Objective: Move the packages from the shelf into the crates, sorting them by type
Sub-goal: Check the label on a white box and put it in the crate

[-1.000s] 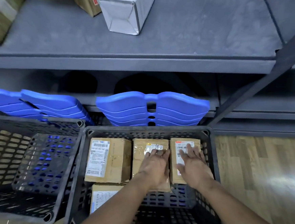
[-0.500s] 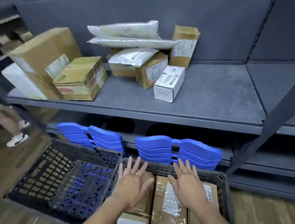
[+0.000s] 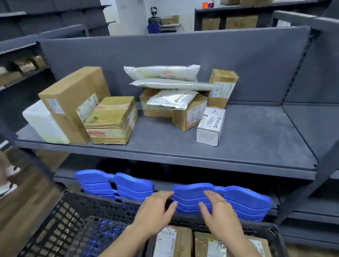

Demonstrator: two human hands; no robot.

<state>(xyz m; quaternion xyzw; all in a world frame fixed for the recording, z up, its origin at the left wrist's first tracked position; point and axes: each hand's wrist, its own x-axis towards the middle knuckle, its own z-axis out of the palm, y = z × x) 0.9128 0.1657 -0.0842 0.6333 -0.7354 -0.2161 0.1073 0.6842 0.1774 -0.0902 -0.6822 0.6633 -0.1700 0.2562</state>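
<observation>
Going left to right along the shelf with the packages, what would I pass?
White box → tall cardboard box → tape-wrapped cardboard box → white mailer bag → small white carton.

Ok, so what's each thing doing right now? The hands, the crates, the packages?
left hand: open, holding nothing.
right hand: open, holding nothing.
right crate: packed boxes lying flat inside.
left crate: no package showing inside.
tall brown box: upright on the shelf.
white box: lying down, closed.
white bags: piled on the shelf boxes.
</observation>
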